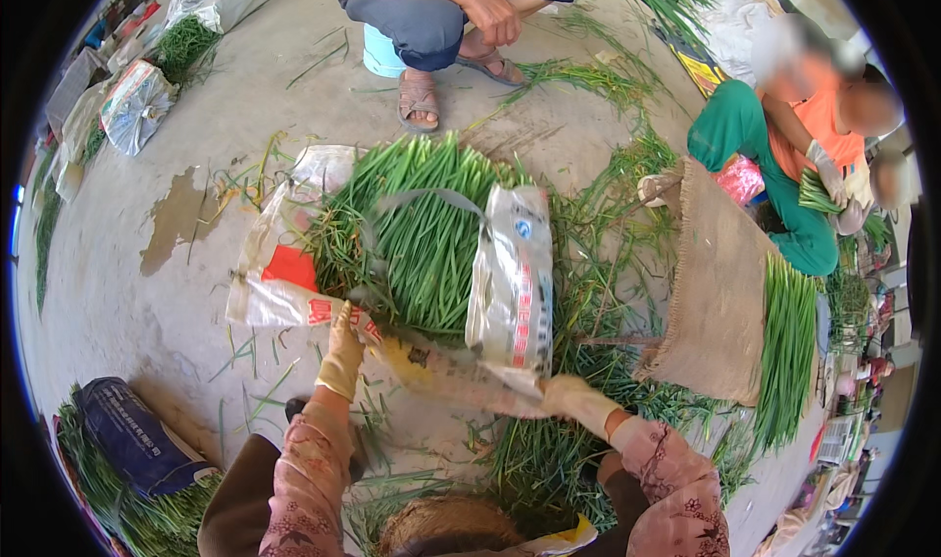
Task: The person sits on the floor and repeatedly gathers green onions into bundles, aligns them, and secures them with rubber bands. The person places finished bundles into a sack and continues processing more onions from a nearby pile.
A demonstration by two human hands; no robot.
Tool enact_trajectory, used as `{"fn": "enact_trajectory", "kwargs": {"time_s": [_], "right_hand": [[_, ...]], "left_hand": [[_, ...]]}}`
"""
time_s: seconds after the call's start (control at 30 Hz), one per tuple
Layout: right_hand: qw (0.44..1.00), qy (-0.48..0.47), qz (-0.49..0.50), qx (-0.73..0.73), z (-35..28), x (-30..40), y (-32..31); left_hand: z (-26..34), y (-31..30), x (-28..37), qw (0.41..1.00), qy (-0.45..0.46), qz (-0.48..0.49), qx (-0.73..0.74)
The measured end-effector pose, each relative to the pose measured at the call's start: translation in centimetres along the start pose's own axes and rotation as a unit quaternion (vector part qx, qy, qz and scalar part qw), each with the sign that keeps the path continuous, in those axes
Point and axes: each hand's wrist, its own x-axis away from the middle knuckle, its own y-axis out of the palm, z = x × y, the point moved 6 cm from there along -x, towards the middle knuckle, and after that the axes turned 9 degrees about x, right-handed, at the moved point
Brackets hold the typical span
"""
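Note:
A thick pile of long green chives [434, 241] lies before me on an opened-out woven plastic sack [276, 292], with a grey strap [434, 195] across it. My left hand [344, 351], in a pale glove, grips the sack's near edge at the left, by red printing. My right hand [581, 399], gloved too and blurred by motion, holds the sack's near right corner. Between the hands the near flap [448, 377] is lifted and blurred. The sack's right side [514, 285], silvery and printed, is folded up against the chives. Both hands' fingertips are partly hidden.
Loose stalks [588, 322] litter the floor at the right, beside burlap [720, 299] and more chives [790, 358]. A co-worker [426, 27] sits opposite; another [809, 138] holds chives at the right. A blue-wrapped bundle [140, 436] lies at lower left. A puddle [176, 222] is left.

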Motion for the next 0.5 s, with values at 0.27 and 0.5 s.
{"fn": "enact_trajectory", "kwargs": {"time_s": [0.27,0.5], "right_hand": [[0.951,-0.254,-0.139,-0.107,-16.5,-4.4,12.1],[0.913,-0.253,0.097,-0.304,-17.0,-9.3,9.9]], "left_hand": [[-2.2,12.3,-2.4,0.506,0.34,-0.284,-0.74],[-7.1,18.5,-1.4,0.805,0.07,-0.306,-0.504]]}}
